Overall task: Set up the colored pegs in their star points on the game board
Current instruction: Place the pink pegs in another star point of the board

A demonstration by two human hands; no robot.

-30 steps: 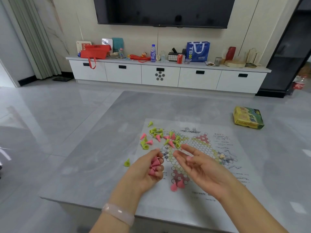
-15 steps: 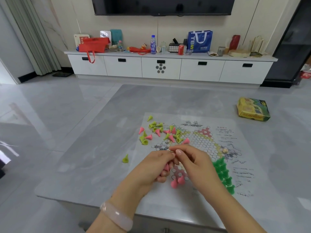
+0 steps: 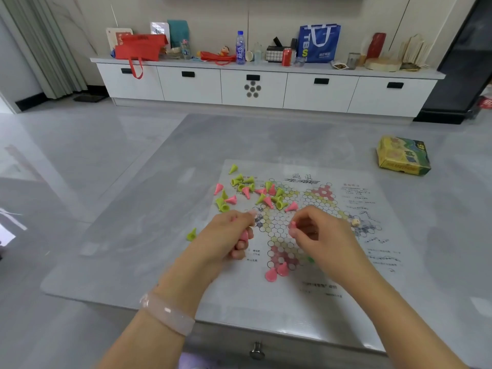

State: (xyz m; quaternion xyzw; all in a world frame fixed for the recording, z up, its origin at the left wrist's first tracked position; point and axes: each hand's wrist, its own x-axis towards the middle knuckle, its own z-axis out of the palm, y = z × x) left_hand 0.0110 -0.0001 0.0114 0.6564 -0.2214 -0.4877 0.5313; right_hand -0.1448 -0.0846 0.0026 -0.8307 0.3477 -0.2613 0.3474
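Head view: one pink peg (image 3: 292,225) is pinched in the right hand (image 3: 319,233) over the game board (image 3: 306,294); spare pink pegs (image 3: 243,237) are gripped in the left hand (image 3: 226,235). Peg should be lowered upright beside the two placed pegs (image 3: 277,271) in the near pink point, without knocking them.

A grey, glossy bench (image 3: 149,214) carries a pale printed game board (image 3: 354,251) laid flat on its near half. A loose pile of pink and yellow-green pegs (image 3: 250,191) spills across the board's far left corner (several lie tipped on their sides). One yellow-green peg (image 3: 191,234) stands alone on the bare bench left of the board. Two pink pegs (image 3: 277,272) sit at the board's near star point. A yellow and green box (image 3: 403,155) rests well apart at the far right.
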